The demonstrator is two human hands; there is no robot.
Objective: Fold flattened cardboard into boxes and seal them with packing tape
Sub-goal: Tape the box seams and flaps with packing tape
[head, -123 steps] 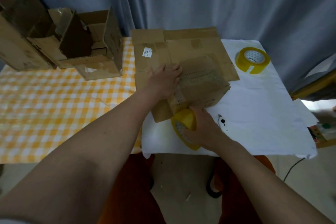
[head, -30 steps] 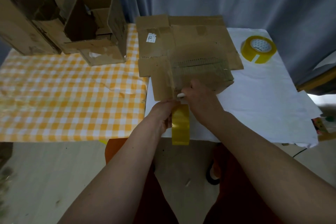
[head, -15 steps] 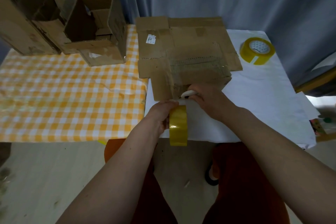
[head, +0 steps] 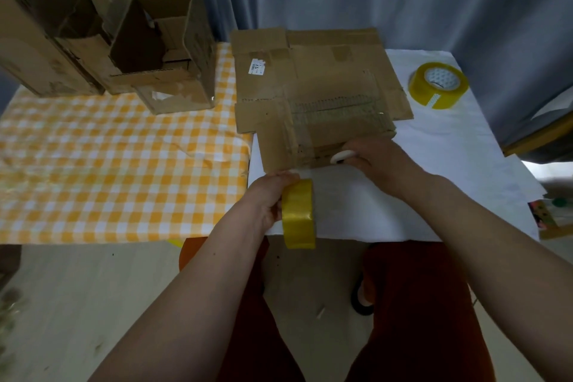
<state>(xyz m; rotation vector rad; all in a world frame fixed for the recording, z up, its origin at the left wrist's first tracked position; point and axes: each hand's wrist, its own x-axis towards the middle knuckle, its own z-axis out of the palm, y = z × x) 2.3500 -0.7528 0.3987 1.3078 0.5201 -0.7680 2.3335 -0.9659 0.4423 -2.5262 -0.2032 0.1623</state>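
The left hand [head: 269,195] curls its fingers round a yellow roll of packing tape [head: 298,214], held on edge over the bench's [head: 434,195] near rim, just in front of the flattened brown cardboard box [head: 316,102]. The right hand [head: 376,160] lies against that cardboard's near edge, pinching a small white oval tool [head: 342,156] whose kind I cannot tell. Right of the cardboard, a second yellow tape roll [head: 438,85] lies flat on the white cloth. Left of it, on the yellow checked cloth [head: 108,164], stand open brown cardboard boxes [head: 124,49], their contents hidden in shadow.
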